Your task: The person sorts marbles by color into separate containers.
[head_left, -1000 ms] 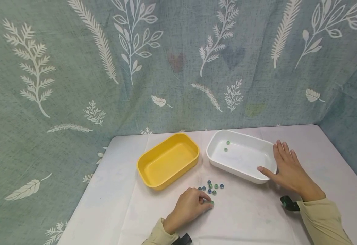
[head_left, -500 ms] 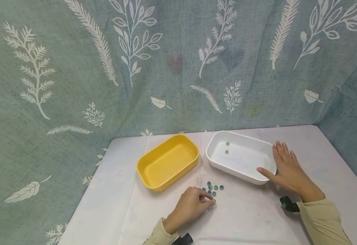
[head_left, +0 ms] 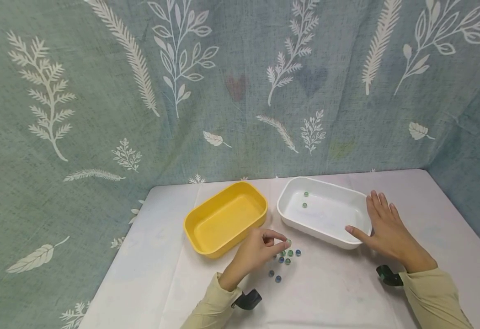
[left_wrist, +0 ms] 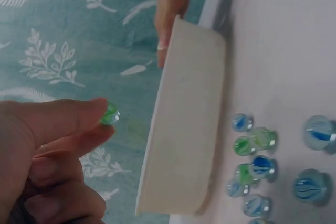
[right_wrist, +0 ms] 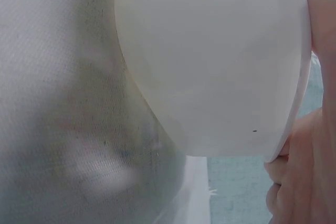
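Note:
My left hand (head_left: 254, 251) pinches a clear green-swirled marble (left_wrist: 110, 115) between thumb and index finger, raised off the cloth; the other fingers curl below. Beneath and beside it, several loose marbles, some green and some blue (head_left: 298, 252), lie on the table. Two of the blue ones sit nearer the front, apart from the cluster. In the white tray (head_left: 330, 212) rest two green marbles (head_left: 304, 205). Spread with fingers straight, my right hand (head_left: 394, 233) rests on that tray's right end, thumb over the rim.
A yellow tray (head_left: 225, 217) stands at the left, angled beside the white one, with nothing in it. White cloth (head_left: 330, 292) covers the table. Behind hangs a green-blue curtain (head_left: 240, 91) with leaf prints.
My left hand has lifted the green marble from the table and moved it forward toward the white tray, uncovering two blue marbles. The right hand stays on the tray.

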Demonstrator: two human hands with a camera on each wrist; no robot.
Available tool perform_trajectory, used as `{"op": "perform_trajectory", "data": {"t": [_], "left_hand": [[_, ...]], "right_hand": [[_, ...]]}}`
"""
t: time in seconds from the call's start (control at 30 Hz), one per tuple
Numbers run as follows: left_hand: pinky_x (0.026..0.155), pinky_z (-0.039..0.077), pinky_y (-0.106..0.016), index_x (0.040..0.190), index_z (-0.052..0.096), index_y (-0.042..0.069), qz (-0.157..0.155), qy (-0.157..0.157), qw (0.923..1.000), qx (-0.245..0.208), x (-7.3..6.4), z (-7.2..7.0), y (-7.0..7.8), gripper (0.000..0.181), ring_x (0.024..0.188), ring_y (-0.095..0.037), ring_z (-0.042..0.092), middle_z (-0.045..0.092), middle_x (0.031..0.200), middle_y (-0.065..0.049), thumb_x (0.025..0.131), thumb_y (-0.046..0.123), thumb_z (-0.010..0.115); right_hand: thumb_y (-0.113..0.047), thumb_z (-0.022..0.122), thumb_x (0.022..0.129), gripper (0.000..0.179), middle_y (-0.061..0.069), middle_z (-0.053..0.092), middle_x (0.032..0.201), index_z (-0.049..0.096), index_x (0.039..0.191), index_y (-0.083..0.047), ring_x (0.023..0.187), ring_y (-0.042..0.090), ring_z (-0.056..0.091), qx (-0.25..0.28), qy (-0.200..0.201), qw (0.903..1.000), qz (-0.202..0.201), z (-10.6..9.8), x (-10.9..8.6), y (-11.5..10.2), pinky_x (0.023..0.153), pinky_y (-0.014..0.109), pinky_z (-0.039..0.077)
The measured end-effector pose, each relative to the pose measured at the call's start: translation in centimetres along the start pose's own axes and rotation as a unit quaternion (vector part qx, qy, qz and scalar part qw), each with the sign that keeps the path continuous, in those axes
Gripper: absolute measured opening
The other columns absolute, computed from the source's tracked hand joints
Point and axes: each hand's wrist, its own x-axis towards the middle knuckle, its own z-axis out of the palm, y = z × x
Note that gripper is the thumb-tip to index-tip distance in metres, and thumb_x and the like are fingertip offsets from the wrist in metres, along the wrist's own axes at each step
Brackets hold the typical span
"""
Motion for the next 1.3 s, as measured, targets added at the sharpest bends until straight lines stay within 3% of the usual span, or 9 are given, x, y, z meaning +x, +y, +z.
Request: {"op": "perform_trajectory", "data": {"t": [0.2, 0.43, 0.87, 1.3], "left_hand": [[0.046, 0.023, -0.017, 0.100, 0.083, 0.009, 0.032, 0.002, 0.9970, -0.070, 1.6, -0.6, 0.5, 0.018, 0.049, -0.005, 0.030, 0.035, 0.052, 0.007, 0.090, 0.024, 0.081], [0.047, 0.023, -0.020, 0.103, 0.083, 0.009, 0.042, 0.002, 0.9944, -0.097, 3.6, -0.7, 1.3, 0.020, 0.049, -0.008, 0.028, 0.034, 0.052, 0.006, 0.091, 0.026, 0.080], [0.049, 0.021, -0.021, 0.101, 0.083, 0.009, 0.053, 0.022, 0.9948, -0.083, 7.5, -0.4, 2.6, 0.022, 0.051, -0.009, 0.028, 0.034, 0.054, 0.006, 0.091, 0.029, 0.080], [0.049, 0.024, -0.021, 0.102, 0.083, 0.007, 0.019, 0.018, 0.9989, -0.040, 10.3, 0.8, 2.2, 0.023, 0.051, -0.009, 0.030, 0.036, 0.055, 0.006, 0.091, 0.028, 0.080]], "right_hand": [[-0.065, 0.056, 0.096, 0.115, 0.035, -0.006, 0.169, 0.003, 0.159, 0.015, 0.158, 0.052, -0.009, 0.000, -0.002, 1.0000, 0.003, -0.1, 0.0, -0.1, 0.127, 0.067, -0.007], [-0.066, 0.056, 0.096, 0.116, 0.035, -0.006, 0.169, 0.002, 0.159, 0.015, 0.158, 0.052, -0.007, -0.001, -0.005, 1.0000, 0.006, -0.1, 0.0, -0.2, 0.127, 0.066, -0.007], [-0.066, 0.056, 0.096, 0.117, 0.035, -0.005, 0.169, 0.002, 0.159, 0.016, 0.158, 0.051, -0.009, -0.001, 0.000, 1.0000, 0.008, 0.0, 0.0, -0.1, 0.126, 0.068, -0.004], [-0.064, 0.058, 0.096, 0.115, 0.036, -0.003, 0.169, 0.004, 0.159, 0.016, 0.158, 0.052, -0.007, 0.009, 0.006, 0.9999, 0.001, 0.0, -0.1, -0.1, 0.127, 0.067, -0.006]]}}
